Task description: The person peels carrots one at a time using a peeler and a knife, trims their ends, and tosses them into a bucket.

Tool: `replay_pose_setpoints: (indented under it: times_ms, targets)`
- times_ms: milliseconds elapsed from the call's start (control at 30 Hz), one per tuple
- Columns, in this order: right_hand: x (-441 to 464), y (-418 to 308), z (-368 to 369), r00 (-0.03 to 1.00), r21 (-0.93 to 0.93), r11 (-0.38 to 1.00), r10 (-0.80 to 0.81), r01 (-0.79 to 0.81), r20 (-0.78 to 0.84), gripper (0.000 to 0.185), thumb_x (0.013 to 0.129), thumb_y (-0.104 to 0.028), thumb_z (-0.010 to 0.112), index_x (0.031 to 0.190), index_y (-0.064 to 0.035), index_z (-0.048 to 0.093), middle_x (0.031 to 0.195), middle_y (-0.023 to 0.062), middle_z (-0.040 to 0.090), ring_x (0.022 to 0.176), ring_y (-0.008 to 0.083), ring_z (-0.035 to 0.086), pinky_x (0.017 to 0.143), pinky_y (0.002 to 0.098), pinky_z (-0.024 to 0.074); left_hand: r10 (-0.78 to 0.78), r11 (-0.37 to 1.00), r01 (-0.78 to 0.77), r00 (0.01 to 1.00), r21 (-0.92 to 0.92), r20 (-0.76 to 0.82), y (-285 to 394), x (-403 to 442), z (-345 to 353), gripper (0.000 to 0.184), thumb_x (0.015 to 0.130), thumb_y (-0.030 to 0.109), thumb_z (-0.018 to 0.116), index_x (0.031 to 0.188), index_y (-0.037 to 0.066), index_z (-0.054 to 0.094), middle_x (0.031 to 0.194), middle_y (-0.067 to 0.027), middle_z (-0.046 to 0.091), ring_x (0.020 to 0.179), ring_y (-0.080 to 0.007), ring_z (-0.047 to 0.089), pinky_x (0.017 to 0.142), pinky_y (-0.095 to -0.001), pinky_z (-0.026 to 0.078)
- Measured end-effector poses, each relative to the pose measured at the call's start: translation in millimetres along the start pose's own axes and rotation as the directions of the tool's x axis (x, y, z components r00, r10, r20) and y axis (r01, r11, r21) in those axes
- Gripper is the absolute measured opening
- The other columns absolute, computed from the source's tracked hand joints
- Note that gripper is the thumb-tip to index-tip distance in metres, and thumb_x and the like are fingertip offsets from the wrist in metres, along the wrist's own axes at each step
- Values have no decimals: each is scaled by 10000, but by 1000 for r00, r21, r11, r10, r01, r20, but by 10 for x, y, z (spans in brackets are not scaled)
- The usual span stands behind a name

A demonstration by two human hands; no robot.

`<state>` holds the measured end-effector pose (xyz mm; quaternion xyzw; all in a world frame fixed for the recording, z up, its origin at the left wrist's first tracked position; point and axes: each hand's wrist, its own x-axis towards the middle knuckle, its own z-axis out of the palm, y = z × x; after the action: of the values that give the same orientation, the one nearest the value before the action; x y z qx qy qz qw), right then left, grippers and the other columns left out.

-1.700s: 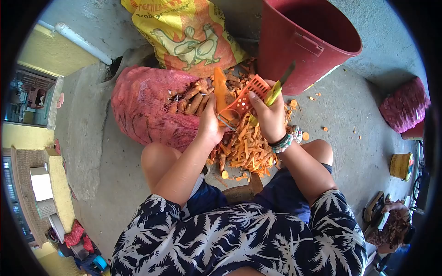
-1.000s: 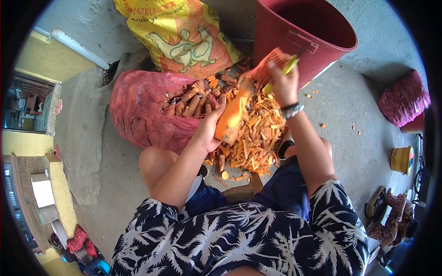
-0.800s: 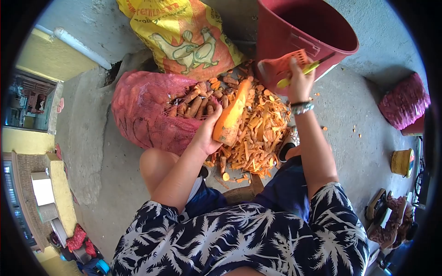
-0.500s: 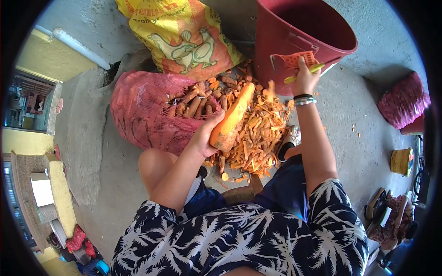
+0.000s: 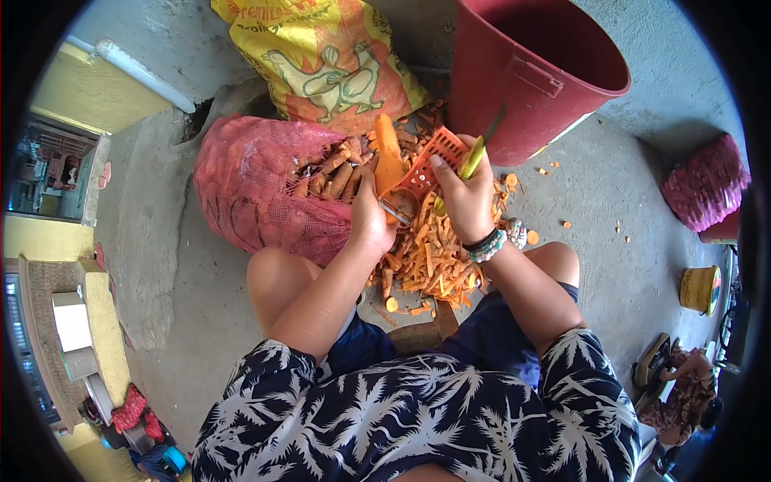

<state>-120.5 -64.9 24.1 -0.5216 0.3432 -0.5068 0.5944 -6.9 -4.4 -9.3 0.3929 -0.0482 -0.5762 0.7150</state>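
Observation:
My left hand [image 5: 372, 218] is closed around the lower end of a large peeled carrot [image 5: 389, 153], which points up and away from me. My right hand [image 5: 466, 197] grips an orange perforated plastic peeler [image 5: 438, 157] together with a yellow-handled knife [image 5: 472, 159], whose blade points up and away. The peeler's metal blade lies close by the carrot's lower end; I cannot tell if it touches. Below both hands spreads a heap of carrot peelings [image 5: 438, 261]. Unpeeled carrots [image 5: 341, 178] show through the opening of a red mesh sack [image 5: 257, 189] at the left.
A tall red bin [image 5: 502, 88] stands behind the peelings, beside a yellow printed sack [image 5: 321, 64]. At the right are a purple mesh sack [image 5: 707, 181] and a yellow bucket [image 5: 700, 289]. Another person [image 5: 687, 381] is at the lower right. Carrot bits dot the concrete floor [image 5: 610, 265].
My right hand has come down and left from in front of the bin, bringing peeler and knife to the carrot. The carrot has shifted slightly left and stands more upright.

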Motion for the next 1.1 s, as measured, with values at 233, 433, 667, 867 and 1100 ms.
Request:
replay_pose_setpoints:
  times_ms: [233,433,667,867,1100]
  targets:
    - [622,91,-239,1000,11,1000,3,-2,-29,283,776,-3,637,1023,-6,497,854,60,601,691,115,585,597,221,497,-122,991,106,964,79,236,-9,-108,-42,425,913,377,429,1191,57,446,1028,-63,555,949,-156,544,819,-320,451]
    - [1223,254,-770,831,43,982,-133,186,-540,245,788,-53,640,978,-58,486,771,21,565,523,59,481,425,200,391,-260,965,247,932,84,252,65,-75,-157,466,867,451,494,1115,56,500,991,-63,556,903,-160,545,776,-321,452]
    - [236,-43,-141,997,61,998,25,-30,80,263,799,-55,630,1022,-33,491,858,46,588,724,100,567,588,237,484,-102,984,94,994,151,47,58,-36,-41,542,924,512,265,1265,106,374,1161,-76,496,1040,-194,505,886,-367,416]
    - [555,152,-249,967,-110,965,-246,238,-61,215,799,-30,618,978,-28,499,846,51,593,700,103,566,581,239,484,-8,931,4,1000,365,10,73,-122,87,576,925,527,216,1287,103,365,1180,-66,490,1041,-175,510,886,-359,427]
    - [270,-57,-243,996,76,997,35,-29,-83,228,841,-97,577,1032,-47,463,717,-4,569,494,41,485,416,173,391,-127,988,108,974,108,186,47,35,-143,475,870,461,479,1164,90,446,990,-54,521,873,-177,538,754,-357,465]
